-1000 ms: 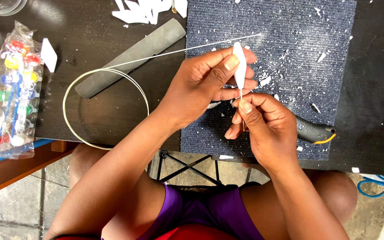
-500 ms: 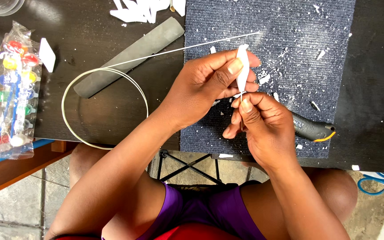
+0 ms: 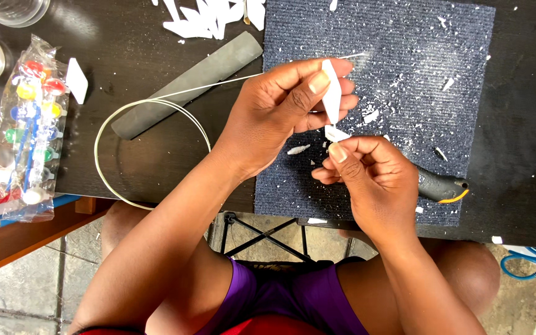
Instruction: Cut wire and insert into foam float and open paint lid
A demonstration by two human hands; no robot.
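A dark counter [image 3: 156,161] stands in daylight over a grey stone-tiled floor [image 3: 20,279], with a brown wooden ledge [image 3: 26,239] at its left edge.

The right hand [image 3: 373,180] covers most of the dark tool with an orange tip [image 3: 443,188], the left hand [image 3: 280,111] hides part of the thin white wire [image 3: 150,105], and the top edge cuts off the clear glass jar [image 3: 13,9] and white cut-out shapes [image 3: 209,15].

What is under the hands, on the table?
A dark blue mat sprinkled with white scraps lies under the left hand and right hand. A black tool with an orange trigger pokes out beneath the right hand; the rest is covered.
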